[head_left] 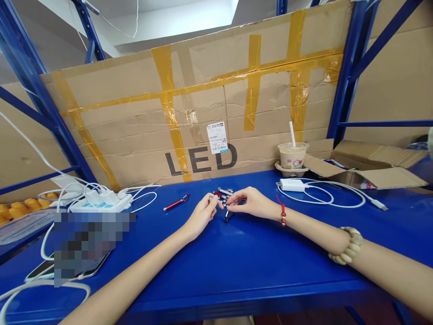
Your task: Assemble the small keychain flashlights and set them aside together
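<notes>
My left hand (203, 211) is closed in a pinch, and a small silver metal piece (210, 197) shows at its fingertips. Close by on the right, my right hand (249, 201) has thumb and fingertips drawn together; what they pinch, if anything, is too small to tell. Between and behind the hands lies a loose group of small metal tubes (224, 191), silver and red, partly hidden by my fingers. A dark clip (229, 218) rests below the right fingertips. Off to the left is a slim red penlight-like tube (174, 205) with a clip at its end.
A power strip (101, 203) with white plugs and cables stands left, above a blurred-out flat device (91, 266). At the back right are a drink cup (292, 155) in a carton holder, a white adapter (292, 185) with cable, and an open cardboard box (389, 176). Taped cardboard (203, 108) walls the back.
</notes>
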`<state>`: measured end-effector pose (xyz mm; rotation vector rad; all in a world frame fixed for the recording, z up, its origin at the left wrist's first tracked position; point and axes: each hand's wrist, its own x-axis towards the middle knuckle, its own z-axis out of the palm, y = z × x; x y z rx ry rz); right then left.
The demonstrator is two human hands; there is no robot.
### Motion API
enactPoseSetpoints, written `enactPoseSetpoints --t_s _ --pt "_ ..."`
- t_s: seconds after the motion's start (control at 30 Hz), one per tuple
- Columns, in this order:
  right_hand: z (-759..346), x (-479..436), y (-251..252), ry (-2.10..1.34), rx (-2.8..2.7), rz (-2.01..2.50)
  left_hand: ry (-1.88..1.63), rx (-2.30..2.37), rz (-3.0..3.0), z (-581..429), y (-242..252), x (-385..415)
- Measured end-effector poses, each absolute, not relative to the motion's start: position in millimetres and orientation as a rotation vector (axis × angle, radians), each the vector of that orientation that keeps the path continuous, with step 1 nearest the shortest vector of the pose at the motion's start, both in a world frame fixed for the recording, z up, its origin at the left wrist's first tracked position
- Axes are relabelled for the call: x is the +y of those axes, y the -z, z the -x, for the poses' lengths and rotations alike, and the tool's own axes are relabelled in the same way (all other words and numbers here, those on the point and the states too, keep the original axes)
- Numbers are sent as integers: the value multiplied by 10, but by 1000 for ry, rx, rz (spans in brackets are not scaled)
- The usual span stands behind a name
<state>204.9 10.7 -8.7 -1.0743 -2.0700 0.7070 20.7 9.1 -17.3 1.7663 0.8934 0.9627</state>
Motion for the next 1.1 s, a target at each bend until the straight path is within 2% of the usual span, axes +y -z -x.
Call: enactPoseSetpoints --t_s 0.2,0.4,0.63,1.1 --pt "-2037 133 121 -697 -1991 1114 -940 996 -2021 -206 172 52" --pt "-2013 189 181 -859 -1835 1031 -962 1008 -2079 -213 211 96" --pt "-1947 94 118 -1086 -1716 1039 -1087 994 -2005 -215 148 50" --pt "-1895 32 62 -1073 -1588 951 -1365 940 -1809 -217 115 58"
